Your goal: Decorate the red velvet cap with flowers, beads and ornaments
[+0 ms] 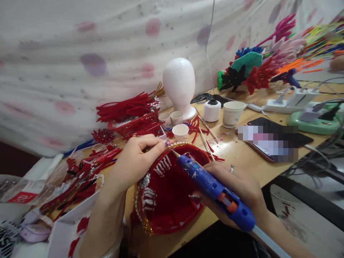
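Note:
A red headdress (173, 195) lies tilted with its hollow inside facing me; silver hair combs (149, 199) are fixed along its inner wall. Pearl and gold trim (182, 144) runs round its rim. My left hand (139, 154) pinches the rim at the far edge, thumb and fingers on the trim. In my right hand (239, 181) is a blue hot glue gun (215, 188), with a clear glue stick (270, 242) sticking out of its back end. The nozzle points at the inner rim, close to my left thumb; whether it touches is hard to tell.
Beyond the headdress stand paper cups (180, 133), a white foam head (179, 82) and a thread spool (211, 111). A phone (271, 150) and power strips (313, 122) with cables lie right. Red craft pieces (80, 182) crowd the left; pipe-cleaner flowers (259, 73) stand back right.

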Demonstrator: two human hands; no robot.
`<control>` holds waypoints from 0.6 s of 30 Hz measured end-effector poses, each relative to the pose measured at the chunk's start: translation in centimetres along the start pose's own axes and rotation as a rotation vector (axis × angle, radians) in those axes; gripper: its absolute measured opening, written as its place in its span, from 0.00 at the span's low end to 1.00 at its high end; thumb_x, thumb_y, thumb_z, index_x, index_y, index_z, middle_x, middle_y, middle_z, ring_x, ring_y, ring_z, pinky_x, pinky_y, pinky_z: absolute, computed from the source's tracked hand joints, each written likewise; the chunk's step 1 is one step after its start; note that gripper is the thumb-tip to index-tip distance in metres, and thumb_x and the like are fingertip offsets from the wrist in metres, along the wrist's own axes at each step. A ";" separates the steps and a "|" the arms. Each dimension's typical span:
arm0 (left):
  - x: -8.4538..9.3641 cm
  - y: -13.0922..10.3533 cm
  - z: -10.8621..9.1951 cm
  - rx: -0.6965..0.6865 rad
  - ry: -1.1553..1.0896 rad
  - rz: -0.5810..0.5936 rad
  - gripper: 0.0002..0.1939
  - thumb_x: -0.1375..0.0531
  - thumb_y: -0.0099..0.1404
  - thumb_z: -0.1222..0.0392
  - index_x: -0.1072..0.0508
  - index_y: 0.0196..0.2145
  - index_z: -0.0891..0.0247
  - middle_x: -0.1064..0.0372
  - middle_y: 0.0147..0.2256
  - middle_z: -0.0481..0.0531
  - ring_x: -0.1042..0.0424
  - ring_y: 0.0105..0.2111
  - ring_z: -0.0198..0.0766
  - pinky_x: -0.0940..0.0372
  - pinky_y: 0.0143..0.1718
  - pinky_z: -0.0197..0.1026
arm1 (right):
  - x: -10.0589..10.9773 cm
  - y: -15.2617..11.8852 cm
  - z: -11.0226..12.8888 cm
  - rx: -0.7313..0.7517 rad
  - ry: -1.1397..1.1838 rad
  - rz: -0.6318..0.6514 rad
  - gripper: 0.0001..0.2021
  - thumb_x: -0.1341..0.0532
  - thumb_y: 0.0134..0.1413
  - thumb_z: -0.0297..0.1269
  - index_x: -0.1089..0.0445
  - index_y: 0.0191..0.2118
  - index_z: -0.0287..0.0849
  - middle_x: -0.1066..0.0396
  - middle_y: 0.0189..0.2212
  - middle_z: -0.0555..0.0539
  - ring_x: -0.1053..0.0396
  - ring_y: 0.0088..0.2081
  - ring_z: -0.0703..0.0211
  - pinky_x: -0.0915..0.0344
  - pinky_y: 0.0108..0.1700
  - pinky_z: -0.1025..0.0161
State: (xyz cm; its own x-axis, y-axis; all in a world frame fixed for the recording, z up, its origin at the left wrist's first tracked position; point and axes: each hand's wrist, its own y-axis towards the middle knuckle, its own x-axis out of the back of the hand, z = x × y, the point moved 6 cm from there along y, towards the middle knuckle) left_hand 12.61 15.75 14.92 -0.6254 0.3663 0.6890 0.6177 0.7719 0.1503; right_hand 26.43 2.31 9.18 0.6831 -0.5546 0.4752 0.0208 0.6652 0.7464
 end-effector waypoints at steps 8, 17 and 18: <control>-0.1 -0.1 -0.1 0.003 0.004 0.007 0.17 0.43 0.65 0.51 0.27 0.22 0.63 0.28 0.29 0.49 0.32 0.31 0.38 0.39 0.33 0.39 | -0.5 -0.1 -0.3 -0.002 0.028 0.008 0.07 0.36 0.56 0.37 0.33 0.38 0.41 0.30 0.29 0.48 0.32 0.28 0.59 0.38 0.29 0.62; -0.1 0.0 -0.2 0.001 0.004 0.010 0.18 0.43 0.65 0.51 0.27 0.22 0.63 0.27 0.30 0.50 0.30 0.32 0.40 0.37 0.34 0.39 | -0.2 -0.2 -0.2 0.007 0.017 0.007 0.07 0.36 0.56 0.36 0.32 0.39 0.42 0.30 0.28 0.48 0.33 0.27 0.60 0.40 0.28 0.62; -0.1 -0.1 -0.2 -0.001 0.004 0.010 0.18 0.43 0.64 0.51 0.27 0.22 0.63 0.26 0.30 0.50 0.31 0.32 0.40 0.37 0.33 0.39 | -0.2 -0.3 -0.3 0.006 0.015 0.007 0.07 0.36 0.56 0.36 0.32 0.38 0.42 0.29 0.28 0.48 0.32 0.27 0.60 0.40 0.28 0.62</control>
State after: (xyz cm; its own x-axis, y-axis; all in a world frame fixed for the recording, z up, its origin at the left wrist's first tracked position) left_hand 12.71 15.58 14.98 -0.6173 0.3721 0.6932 0.6243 0.7678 0.1438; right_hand 26.48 2.38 8.75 0.6944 -0.5421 0.4732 0.0119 0.6661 0.7457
